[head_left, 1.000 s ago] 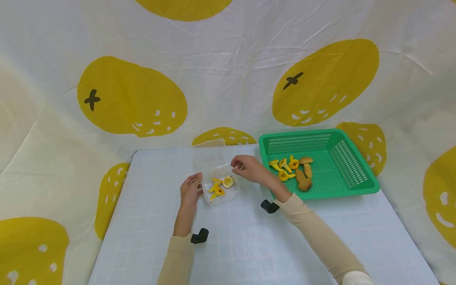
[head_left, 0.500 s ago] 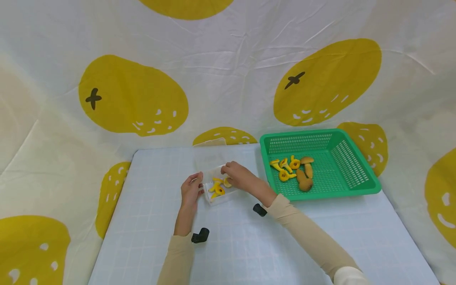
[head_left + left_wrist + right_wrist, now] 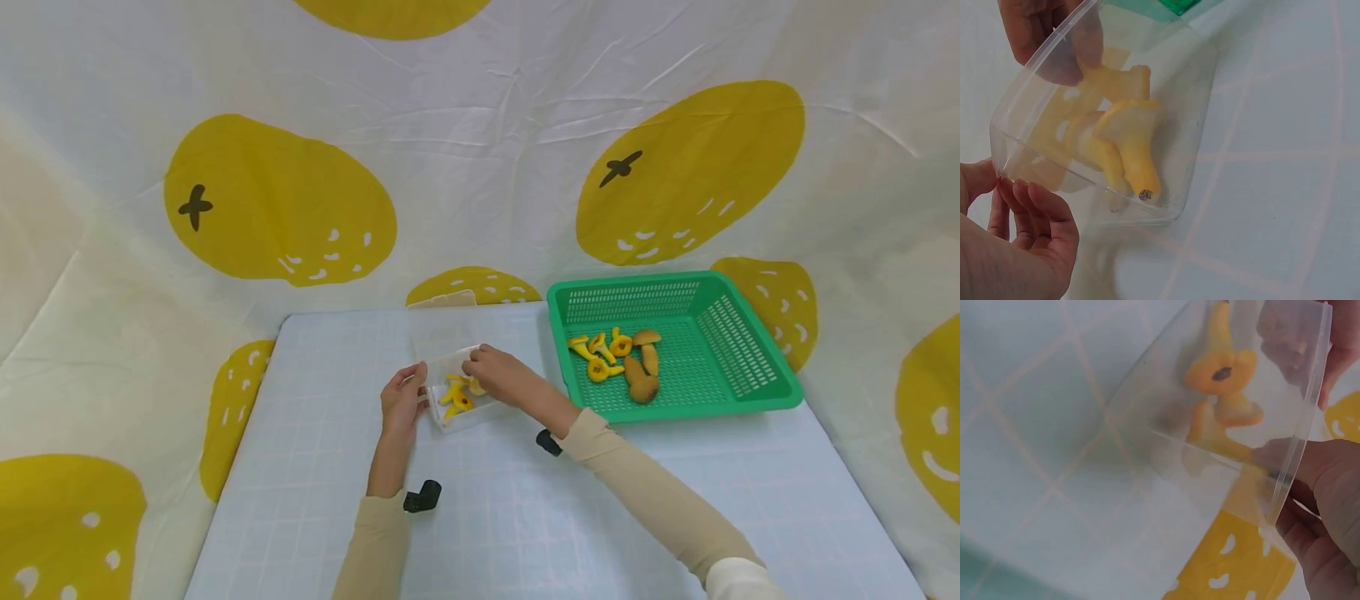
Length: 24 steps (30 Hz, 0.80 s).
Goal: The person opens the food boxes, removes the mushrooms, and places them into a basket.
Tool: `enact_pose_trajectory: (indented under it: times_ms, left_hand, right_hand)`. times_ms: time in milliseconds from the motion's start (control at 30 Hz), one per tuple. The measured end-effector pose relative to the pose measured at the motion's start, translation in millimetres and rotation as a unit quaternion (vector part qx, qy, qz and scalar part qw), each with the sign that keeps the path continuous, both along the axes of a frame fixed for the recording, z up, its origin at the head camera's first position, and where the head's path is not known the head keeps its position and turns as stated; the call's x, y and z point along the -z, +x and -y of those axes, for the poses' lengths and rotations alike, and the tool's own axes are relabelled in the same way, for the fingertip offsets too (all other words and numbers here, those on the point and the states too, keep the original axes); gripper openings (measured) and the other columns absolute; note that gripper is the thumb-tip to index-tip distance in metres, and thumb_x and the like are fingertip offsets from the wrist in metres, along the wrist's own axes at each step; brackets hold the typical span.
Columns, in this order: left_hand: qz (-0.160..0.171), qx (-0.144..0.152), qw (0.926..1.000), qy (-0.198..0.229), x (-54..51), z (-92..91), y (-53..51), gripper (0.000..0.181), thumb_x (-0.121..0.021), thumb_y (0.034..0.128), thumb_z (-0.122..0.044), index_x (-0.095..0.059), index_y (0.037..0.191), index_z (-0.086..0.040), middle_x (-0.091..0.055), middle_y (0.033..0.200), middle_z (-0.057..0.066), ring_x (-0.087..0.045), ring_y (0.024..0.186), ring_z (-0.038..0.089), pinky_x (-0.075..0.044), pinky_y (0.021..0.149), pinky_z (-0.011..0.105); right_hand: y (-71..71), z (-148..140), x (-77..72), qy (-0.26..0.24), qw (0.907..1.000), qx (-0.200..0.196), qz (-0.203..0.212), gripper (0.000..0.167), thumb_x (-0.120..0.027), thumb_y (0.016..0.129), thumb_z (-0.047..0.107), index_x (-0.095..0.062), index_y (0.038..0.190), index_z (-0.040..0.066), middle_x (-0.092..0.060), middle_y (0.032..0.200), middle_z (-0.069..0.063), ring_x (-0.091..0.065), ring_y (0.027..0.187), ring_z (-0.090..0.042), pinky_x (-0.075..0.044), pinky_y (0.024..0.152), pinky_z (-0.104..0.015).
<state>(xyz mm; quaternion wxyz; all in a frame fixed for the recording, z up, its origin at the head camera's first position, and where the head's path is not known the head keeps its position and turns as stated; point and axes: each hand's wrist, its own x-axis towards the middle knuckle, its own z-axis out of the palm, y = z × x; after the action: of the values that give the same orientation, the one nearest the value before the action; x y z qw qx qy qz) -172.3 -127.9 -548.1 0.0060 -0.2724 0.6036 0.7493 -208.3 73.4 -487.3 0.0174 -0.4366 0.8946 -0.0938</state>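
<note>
A clear plastic box (image 3: pixel 472 421) stands on the table with its lid (image 3: pixel 442 332) raised behind it. Yellow chanterelle mushrooms lie inside, one nearest the front wall (image 3: pixel 1132 144) in the left wrist view. My left hand (image 3: pixel 402 400) pinches the box's rim at its left side between thumb and fingertips. My right hand (image 3: pixel 504 377) reaches into the box from the right. Its thumb and fingers pinch the stem of another chanterelle (image 3: pixel 1210 428), low beside the others. Through the clear wall that mushroom's cap (image 3: pixel 1138 81) shows too.
To the right stands a green plastic basket (image 3: pixel 720 408). In it lie several chanterelles (image 3: pixel 598 369) and two brown mushrooms (image 3: pixel 642 385). A patterned cloth (image 3: pixel 480 208) hangs behind the table (image 3: pixel 480 517).
My right hand has moved left and down from above the box's right side into it, taking hold of the pale-capped chanterelle there. My left hand keeps its grip on the rim.
</note>
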Motion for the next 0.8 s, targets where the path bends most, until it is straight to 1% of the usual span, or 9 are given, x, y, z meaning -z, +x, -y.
enact_pose_trajectory:
  times_ms: [67, 167, 233, 333, 433, 567, 667, 733, 800]
  left_hand:
    - [-0.007, -0.001, 1.0000, 0.004, -0.1, 0.1, 0.4, 0.038, -0.075, 0.0960, -0.036, -0.068, 0.121, -0.007, -0.065, 0.113, 0.014, -0.056, 0.079, 0.016, -0.052, 0.066, 0.024]
    - [-0.012, -0.001, 0.9999, 0.009, 0.0, -0.1, 0.4, 0.038, -0.075, 0.0962, -0.035, -0.068, 0.119, -0.006, -0.066, 0.108, 0.012, -0.055, 0.078, 0.016, -0.051, 0.064, 0.023]
    - [-0.012, -0.002, 0.9999, 0.011, -0.5, -0.4, 0.3, 0.036, -0.074, 0.0966, -0.034, -0.068, 0.119, -0.007, -0.066, 0.106, 0.010, -0.055, 0.079, 0.016, -0.050, 0.064, 0.023]
    - [-0.007, -0.004, 0.9999, 0.011, -1.5, -0.7, 0.3, 0.035, -0.074, 0.0968, -0.034, -0.068, 0.118, -0.008, -0.066, 0.105, 0.008, -0.055, 0.080, 0.017, -0.049, 0.064, 0.022]
    - [-0.005, -0.005, 0.9999, 0.012, -2.7, -0.7, 0.9, 0.034, -0.073, 0.0975, -0.033, -0.068, 0.119, -0.007, -0.066, 0.104, 0.008, -0.055, 0.079, 0.016, -0.049, 0.063, 0.022]
    - [-0.005, -0.007, 0.9999, 0.013, -4.2, -1.0, 1.8, 0.033, -0.073, 0.0982, -0.032, -0.067, 0.120, -0.007, -0.066, 0.105, 0.009, -0.055, 0.077, 0.014, -0.049, 0.063, 0.023]
    - [-0.006, -0.010, 0.9998, 0.014, -5.1, -1.5, 2.4, 0.032, -0.073, 0.0977, -0.031, -0.068, 0.119, -0.008, -0.066, 0.105, 0.010, -0.055, 0.076, 0.014, -0.049, 0.064, 0.023]
    - [-0.006, -0.010, 0.9998, 0.013, -5.2, -1.9, 2.3, 0.032, -0.073, 0.0977, -0.031, -0.067, 0.118, -0.007, -0.067, 0.104, 0.010, -0.055, 0.076, 0.015, -0.049, 0.064, 0.024]
    - [-0.004, -0.010, 0.9999, 0.012, -4.8, -2.3, 1.9, 0.033, -0.074, 0.0973, -0.032, -0.067, 0.118, -0.008, -0.067, 0.104, 0.009, -0.056, 0.077, 0.015, -0.050, 0.064, 0.023]
  right_hand:
    - [0.0, -3, -0.1, -0.021, 0.9997, -0.006, 0.005, 0.016, -0.064, 0.098, -0.003, -0.070, 0.112, 0.002, -0.065, 0.106, -0.009, -0.058, 0.099, -0.024, -0.053, 0.089, -0.028]
    - [-0.3, -9, 0.0, -0.066, 0.9976, -0.013, 0.013, 0.014, -0.065, 0.097, -0.004, -0.072, 0.109, 0.000, -0.066, 0.104, -0.010, -0.059, 0.097, -0.025, -0.053, 0.088, -0.029]
    - [-0.6, -14, -0.8, -0.104, 0.9943, -0.013, 0.024, 0.013, -0.067, 0.096, -0.004, -0.073, 0.107, -0.001, -0.067, 0.102, -0.010, -0.059, 0.095, -0.025, -0.053, 0.087, -0.030]
    - [-2.2, -22, -1.9, -0.158, 0.9864, -0.008, 0.045, 0.011, -0.069, 0.094, -0.004, -0.074, 0.104, -0.001, -0.068, 0.100, -0.010, -0.061, 0.093, -0.024, -0.054, 0.084, -0.032]
    - [-4.4, -31, -3.3, -0.217, 0.9735, 0.003, 0.073, 0.010, -0.069, 0.094, -0.005, -0.073, 0.102, -0.002, -0.069, 0.098, -0.010, -0.062, 0.089, -0.024, -0.056, 0.081, -0.037]
    - [-7.3, -43, -5.0, -0.282, 0.9524, 0.030, 0.113, 0.010, -0.070, 0.095, -0.004, -0.073, 0.104, -0.003, -0.071, 0.099, -0.012, -0.066, 0.087, -0.024, -0.059, 0.080, -0.037]
    - [-9.3, -52, -6.8, -0.308, 0.9382, 0.057, 0.148, 0.010, -0.070, 0.096, -0.001, -0.073, 0.106, -0.002, -0.072, 0.102, -0.013, -0.068, 0.093, -0.025, -0.059, 0.083, -0.034]
    - [-10.1, -58, -9.2, -0.319, 0.9283, 0.077, 0.174, 0.010, -0.070, 0.097, 0.001, -0.073, 0.106, -0.002, -0.072, 0.104, -0.012, -0.068, 0.095, -0.026, -0.059, 0.085, -0.036]
    - [-10.8, -65, -11.5, -0.323, 0.9218, 0.097, 0.191, 0.010, -0.069, 0.098, 0.004, -0.073, 0.107, -0.001, -0.072, 0.105, -0.011, -0.067, 0.098, -0.026, -0.058, 0.086, -0.037]
